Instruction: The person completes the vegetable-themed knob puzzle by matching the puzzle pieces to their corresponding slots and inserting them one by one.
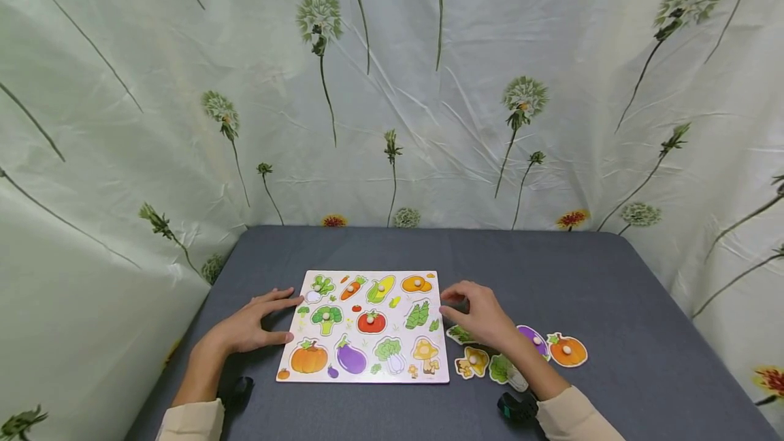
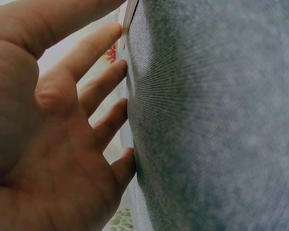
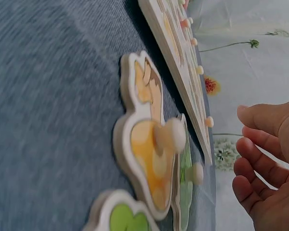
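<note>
A white vegetable puzzle board [image 1: 401, 346] lies flat on the table. Knobbed pieces sit in its upper part, among them a broccoli [image 1: 327, 318] and a tomato [image 1: 371, 322]. The asparagus, pumpkin, eggplant, leafy-green and mushroom pictures show no knobs. My left hand [image 1: 254, 324] is spread at the board's left side, fingertips right at its edge. My right hand [image 1: 480, 312] is at the right edge, fingers loosely bent and nothing between them. Below its wrist lie loose pieces: asparagus [image 1: 461, 335], mushroom [image 1: 472, 363], leafy green [image 1: 507, 371], eggplant [image 1: 533, 340] and pumpkin [image 1: 567, 350].
Dark grey cloth covers the table [image 1: 343, 247]. A pale curtain [image 1: 429, 107] printed with dandelions hangs behind it and at the sides. The right forearm passes over part of the loose pieces. Black straps with devices [image 1: 517, 407] are on both wrists.
</note>
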### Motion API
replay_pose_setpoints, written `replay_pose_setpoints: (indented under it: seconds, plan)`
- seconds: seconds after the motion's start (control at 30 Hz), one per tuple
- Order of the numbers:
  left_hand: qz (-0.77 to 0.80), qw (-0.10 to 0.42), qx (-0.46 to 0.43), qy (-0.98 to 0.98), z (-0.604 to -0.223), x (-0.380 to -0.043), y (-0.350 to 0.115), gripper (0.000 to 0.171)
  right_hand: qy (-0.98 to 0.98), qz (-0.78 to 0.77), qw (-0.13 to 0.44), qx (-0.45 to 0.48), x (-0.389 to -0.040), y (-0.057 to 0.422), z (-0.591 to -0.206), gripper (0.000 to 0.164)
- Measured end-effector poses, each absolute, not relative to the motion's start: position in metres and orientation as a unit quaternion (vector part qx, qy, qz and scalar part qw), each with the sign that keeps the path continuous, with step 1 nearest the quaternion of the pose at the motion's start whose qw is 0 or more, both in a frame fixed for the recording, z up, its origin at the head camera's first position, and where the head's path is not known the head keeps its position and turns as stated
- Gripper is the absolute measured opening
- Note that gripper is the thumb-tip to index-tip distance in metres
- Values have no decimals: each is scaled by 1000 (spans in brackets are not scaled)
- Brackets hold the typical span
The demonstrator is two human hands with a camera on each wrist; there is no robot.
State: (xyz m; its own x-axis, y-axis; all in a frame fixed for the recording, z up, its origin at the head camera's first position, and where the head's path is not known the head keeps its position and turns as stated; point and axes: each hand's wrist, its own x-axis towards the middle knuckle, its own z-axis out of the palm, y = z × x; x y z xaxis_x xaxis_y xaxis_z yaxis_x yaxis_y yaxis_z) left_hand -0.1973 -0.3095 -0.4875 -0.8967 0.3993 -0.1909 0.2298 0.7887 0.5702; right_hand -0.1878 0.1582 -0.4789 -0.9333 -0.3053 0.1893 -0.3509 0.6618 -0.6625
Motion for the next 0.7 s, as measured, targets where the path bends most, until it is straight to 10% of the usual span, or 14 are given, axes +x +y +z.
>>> replay_pose_setpoints:
  seconds: [0.7]
  plan:
    - [277,146,172,934,-491,-198,-312,80,-918,340,30,203,-175,204,-485,20]
